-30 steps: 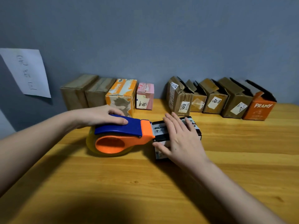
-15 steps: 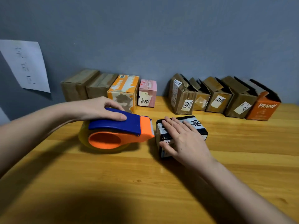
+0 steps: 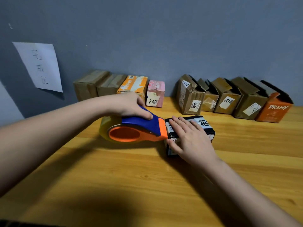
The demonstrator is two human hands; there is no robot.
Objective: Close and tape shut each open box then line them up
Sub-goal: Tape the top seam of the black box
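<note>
A small black and white box (image 3: 205, 126) lies on the wooden table (image 3: 131, 177) in the middle. My right hand (image 3: 190, 138) presses flat on its top, fingers spread. My left hand (image 3: 129, 105) grips the blue handle of an orange and blue tape dispenser (image 3: 139, 130), whose orange front edge touches the box's left end. Against the wall at the left stand closed boxes: two brown ones (image 3: 98, 84), an orange and white one (image 3: 133, 85) and a pink one (image 3: 155, 94). At the right several open boxes (image 3: 229, 97) stand in a row, ending with an orange box (image 3: 273, 107).
A white sheet of paper (image 3: 41, 66) with handwriting hangs on the grey wall at the left. The wall runs directly behind both rows of boxes. Bare wood stretches in front of my arms.
The tape dispenser pulled away from the box to the left, then came back against the box's left end. My right hand stayed flat on the box.
</note>
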